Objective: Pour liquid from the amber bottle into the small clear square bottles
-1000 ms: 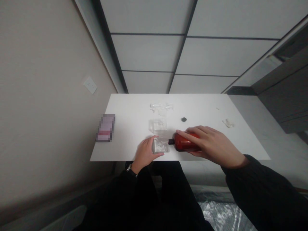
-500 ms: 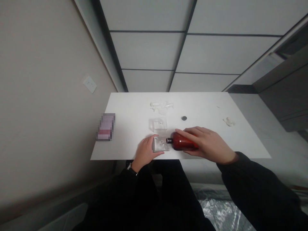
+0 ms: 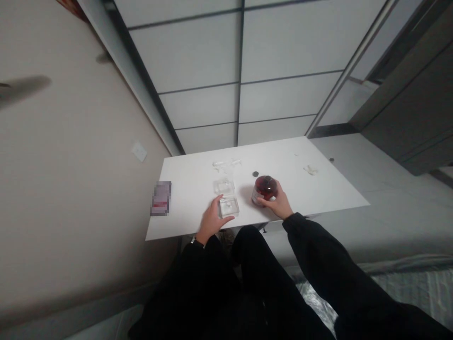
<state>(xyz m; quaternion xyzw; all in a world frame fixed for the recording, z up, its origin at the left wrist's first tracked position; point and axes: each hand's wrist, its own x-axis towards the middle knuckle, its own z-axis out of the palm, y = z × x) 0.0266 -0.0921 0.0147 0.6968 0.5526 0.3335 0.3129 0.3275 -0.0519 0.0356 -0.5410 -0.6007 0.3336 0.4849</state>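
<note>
A: What do I hold?

B: Your left hand (image 3: pixel 211 216) cups the left side of a clear box (image 3: pixel 234 210), thumb along its near edge, fingers parted to its width. Your right hand (image 3: pixel 278 202) clasps a red bottle (image 3: pixel 264 191), fingers curved part-open around its body.

A: Where does the bottle stand?

B: Right of the box and apart from it, seemingly upright, long axis vertical, neck up. Your right hand is the nearer.

A: And farther off?

B: A dark disc (image 3: pixel 255 174), beyond the box and to its right; clear plastic pieces (image 3: pixel 226 163) lie farther, behind the box.
</note>
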